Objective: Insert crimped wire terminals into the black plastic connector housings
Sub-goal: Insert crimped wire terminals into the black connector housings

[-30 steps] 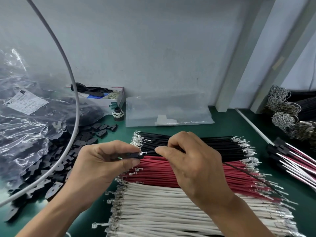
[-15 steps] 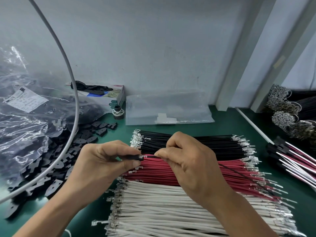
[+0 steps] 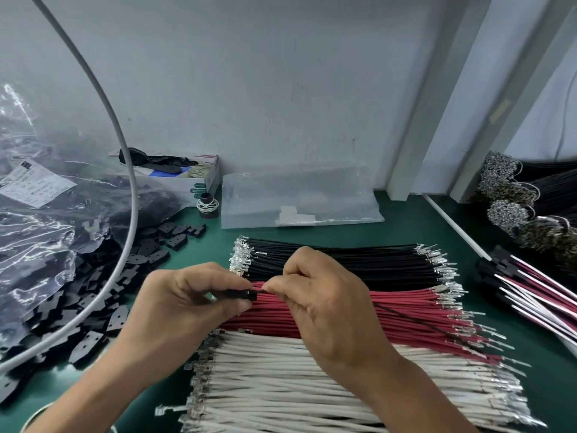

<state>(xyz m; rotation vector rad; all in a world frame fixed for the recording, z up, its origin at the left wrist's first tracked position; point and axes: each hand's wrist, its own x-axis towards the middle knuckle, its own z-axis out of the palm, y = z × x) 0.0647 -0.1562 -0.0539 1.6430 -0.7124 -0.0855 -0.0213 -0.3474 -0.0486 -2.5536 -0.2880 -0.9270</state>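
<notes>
My left hand [image 3: 181, 304] pinches a small black connector housing [image 3: 242, 295] between thumb and fingers. My right hand [image 3: 324, 307] pinches a thin black wire [image 3: 415, 320] right at the housing's open end; the wire trails off to the right over the red bundle. The terminal end is hidden between fingertips and housing. Both hands hover over rows of crimped wires: black wires [image 3: 359, 260], red wires [image 3: 406, 304] and white wires [image 3: 312, 385] on the green mat [image 3: 406, 226].
Loose black housings [image 3: 93, 295] lie spilled at the left beside a clear plastic bag [image 3: 34, 239]. A grey cable [image 3: 125, 189] arcs across the left. Finished harnesses [image 3: 537, 292] lie at the right, wire bundles [image 3: 524, 201] behind them. A clear bag [image 3: 299, 201] and a box [image 3: 187, 179] sit by the wall.
My right hand has moved the black wire leftwards towards the housing; the bright terminal seen between the fingertips earlier no longer shows. My left hand holds its place.
</notes>
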